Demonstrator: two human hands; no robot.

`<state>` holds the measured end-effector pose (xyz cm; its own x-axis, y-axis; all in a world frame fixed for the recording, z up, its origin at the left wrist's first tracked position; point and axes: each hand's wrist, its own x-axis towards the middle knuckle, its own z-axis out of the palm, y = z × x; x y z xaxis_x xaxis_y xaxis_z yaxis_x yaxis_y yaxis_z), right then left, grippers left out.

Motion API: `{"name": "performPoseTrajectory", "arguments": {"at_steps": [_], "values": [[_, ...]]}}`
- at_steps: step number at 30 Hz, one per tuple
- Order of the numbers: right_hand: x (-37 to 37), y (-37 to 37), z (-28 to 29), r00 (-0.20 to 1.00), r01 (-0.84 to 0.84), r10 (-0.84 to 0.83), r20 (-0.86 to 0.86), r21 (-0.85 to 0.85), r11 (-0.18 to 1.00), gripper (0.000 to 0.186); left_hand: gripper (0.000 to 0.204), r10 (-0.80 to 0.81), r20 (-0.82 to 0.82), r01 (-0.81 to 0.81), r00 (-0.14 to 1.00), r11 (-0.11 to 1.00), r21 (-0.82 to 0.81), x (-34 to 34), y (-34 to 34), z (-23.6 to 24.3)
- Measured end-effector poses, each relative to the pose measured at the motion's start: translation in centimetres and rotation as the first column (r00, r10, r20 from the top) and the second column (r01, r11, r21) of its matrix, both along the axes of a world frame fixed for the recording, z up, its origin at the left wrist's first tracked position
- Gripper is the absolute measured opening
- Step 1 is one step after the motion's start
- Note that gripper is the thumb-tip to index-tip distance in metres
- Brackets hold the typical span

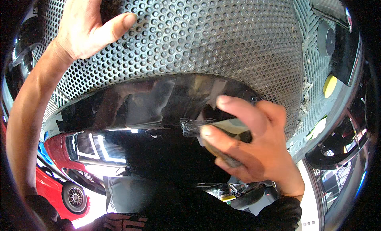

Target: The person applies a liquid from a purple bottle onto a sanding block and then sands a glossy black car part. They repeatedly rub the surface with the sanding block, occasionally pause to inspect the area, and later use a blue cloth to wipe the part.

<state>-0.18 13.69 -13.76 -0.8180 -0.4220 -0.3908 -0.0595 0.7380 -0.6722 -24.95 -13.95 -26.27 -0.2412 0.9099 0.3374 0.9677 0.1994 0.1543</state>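
Note:
A glossy black curved panel, like part of a car body, spans the middle, reflecting ceiling lights. My right hand is curled round a yellowish-grey pad, slightly smeared by motion, and presses it along the panel's upper edge. Beside the pad, a whitish wet-looking smear lies on the black surface. At the upper left my left hand rests flat on a grey dimpled mat, thumb spread and nothing seen in it. Its other fingertips are cut off by the top of the picture.
To the right, on grey ribbed flooring, are a yellow oval pad, a round dark-grey object and a pale green-and-white piece. A red car with its wheel shows at lower left. Dark glossy bodywork stands at far right.

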Motion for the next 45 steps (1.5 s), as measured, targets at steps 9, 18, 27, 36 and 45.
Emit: {"name": "performPoseTrajectory", "arguments": {"at_steps": [9, 18, 27, 36, 45], "values": [[0.1, 0.0, -0.1, 1.000, -0.004, 0.004, 0.011, -0.008, 1.000, 0.067, 0.081, -0.013, -0.040, 0.015, 0.999, 0.998, 0.060, -0.5, -0.4, -1.2], [-0.2, 0.8, -0.2, 0.999, -0.040, 0.039, -0.021, -0.063, 0.997, 0.070, 0.080, 0.043, -0.008, -0.043, 0.999, 0.998, -0.039, 0.2, -0.9, 0.0], [-0.9, -0.5, -0.1, 0.997, -0.071, 0.070, -0.020, -0.066, 0.995, 0.067, 0.078, 0.023, -0.021, -0.022, 1.000, 0.999, 0.032, 0.2, -0.3, -0.5], [-0.3, 0.1, -0.1, 0.995, -0.065, 0.064, -0.078, -0.004, 0.998, 0.064, 0.079, 0.010, 0.004, -0.010, 1.000, 1.000, 0.020, 0.0, -0.3, -0.5], [0.1, 0.9, 0.2, 0.995, -0.088, 0.089, -0.053, 0.016, 0.996, 0.064, 0.080, -0.056, -0.101, 0.065, 0.993, 0.994, 0.091, -1.1, -1.0, -1.5]]}}
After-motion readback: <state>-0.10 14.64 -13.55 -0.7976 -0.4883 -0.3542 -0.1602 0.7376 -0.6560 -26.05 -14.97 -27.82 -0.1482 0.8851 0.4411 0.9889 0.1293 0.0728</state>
